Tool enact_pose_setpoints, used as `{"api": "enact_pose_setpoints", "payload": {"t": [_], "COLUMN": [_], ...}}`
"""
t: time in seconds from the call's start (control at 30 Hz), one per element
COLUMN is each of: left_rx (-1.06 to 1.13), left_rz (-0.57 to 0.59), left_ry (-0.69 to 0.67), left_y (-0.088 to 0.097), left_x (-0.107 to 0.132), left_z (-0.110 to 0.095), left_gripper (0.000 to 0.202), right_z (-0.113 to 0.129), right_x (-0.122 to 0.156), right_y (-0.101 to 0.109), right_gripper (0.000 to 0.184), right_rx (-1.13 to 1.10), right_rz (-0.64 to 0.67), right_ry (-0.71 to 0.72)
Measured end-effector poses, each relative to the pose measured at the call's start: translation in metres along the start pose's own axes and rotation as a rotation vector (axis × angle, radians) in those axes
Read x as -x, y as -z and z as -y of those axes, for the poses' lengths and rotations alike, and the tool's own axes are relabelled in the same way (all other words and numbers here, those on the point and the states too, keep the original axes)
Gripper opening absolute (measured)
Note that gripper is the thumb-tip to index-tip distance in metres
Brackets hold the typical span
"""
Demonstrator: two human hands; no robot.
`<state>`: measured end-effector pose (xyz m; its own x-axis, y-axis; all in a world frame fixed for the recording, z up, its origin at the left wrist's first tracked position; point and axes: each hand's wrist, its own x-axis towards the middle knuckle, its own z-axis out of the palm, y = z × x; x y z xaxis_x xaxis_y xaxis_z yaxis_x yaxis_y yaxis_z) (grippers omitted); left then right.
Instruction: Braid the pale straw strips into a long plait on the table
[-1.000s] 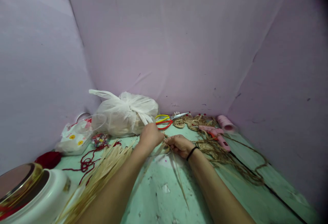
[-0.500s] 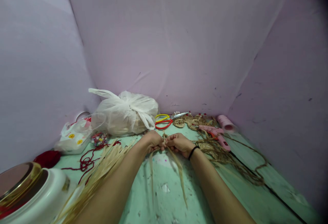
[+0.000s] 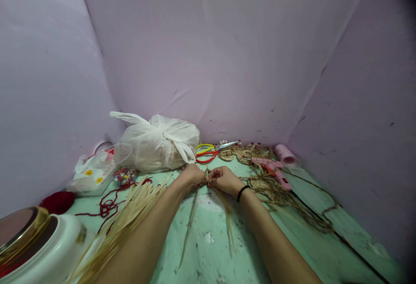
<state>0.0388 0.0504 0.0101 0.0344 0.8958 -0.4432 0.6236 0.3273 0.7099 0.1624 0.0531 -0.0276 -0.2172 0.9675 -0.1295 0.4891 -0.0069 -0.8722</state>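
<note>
Nearer you than the scissors, your left hand and right hand are pinching the straw, fingers together; a short part is looking twisted, loose ends are hanging unworked.

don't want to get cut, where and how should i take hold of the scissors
Probably by the red handle loop of the scissors, coming from the wearer's side. That loop lies nearest the wearer, with the yellow loop just beyond it; the white bag crowds the left, and the blades point right, away from that grip.
</note>
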Motion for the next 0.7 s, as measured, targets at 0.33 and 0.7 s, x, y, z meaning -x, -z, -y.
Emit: {"api": "enact_pose_setpoints", "payload": {"t": [0.33,0.7], "left_rx": [-0.027,0.258], "left_rz": [-0.136,0.013], "left_ry": [-0.151,0.018], "left_y": [-0.011,-0.004], "left_x": [-0.017,0.000], "left_z": [0.013,0.005], "left_gripper": [0.015,0.018], "right_z": [0.023,0.034], "right_x": [0.013,0.019], "right_y": [0.009,0.003], "right_gripper": [0.013,0.011], "right_rx": [0.537,0.309], "right_rz": [-0.172,0.047], "right_ry": [-0.025,-0.135]}}
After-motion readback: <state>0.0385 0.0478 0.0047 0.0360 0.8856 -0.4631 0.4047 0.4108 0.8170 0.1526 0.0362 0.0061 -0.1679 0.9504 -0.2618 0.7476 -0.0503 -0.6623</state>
